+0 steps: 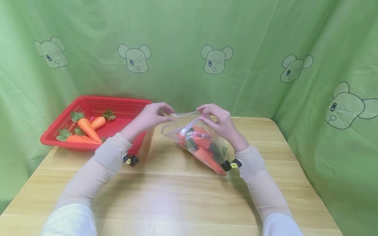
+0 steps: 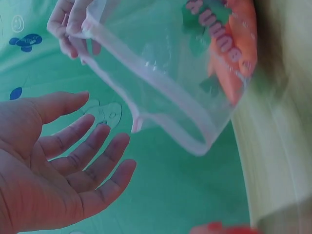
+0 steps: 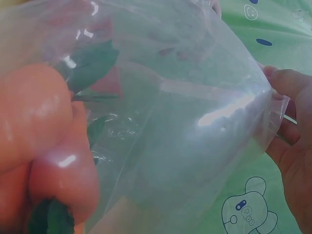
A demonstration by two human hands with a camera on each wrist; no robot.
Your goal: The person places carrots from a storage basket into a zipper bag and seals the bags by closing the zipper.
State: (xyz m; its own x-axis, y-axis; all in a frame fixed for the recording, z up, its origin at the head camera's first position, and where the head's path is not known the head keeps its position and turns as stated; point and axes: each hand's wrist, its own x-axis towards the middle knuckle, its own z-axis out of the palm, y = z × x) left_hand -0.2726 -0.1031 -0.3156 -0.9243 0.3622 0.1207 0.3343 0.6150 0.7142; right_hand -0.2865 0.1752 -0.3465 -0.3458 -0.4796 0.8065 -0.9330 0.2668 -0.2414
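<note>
A clear zip bag (image 1: 176, 127) leans on the table with its mouth spread open at the top. Inside lie orange carrots (image 1: 209, 160) with green leaves, some of the contents overlapping; pink lettering shows on the plastic in the left wrist view. My right hand (image 1: 220, 121) pinches the bag's rim between thumb and fingers, and the right wrist view shows the plastic (image 3: 170, 146) pulled taut toward it. My left hand (image 1: 150, 116) is beside the mouth on the left. In the left wrist view its fingers (image 2: 114, 151) are spread and relaxed, apart from the rim.
At the left stands a red plastic basket (image 1: 124, 102) holding three carrots (image 1: 87, 127) with leafy tops. The wooden table (image 1: 165, 196) carries basket and bag. A green curtain (image 1: 177, 32) with bear heads printed on it hangs behind and at both sides.
</note>
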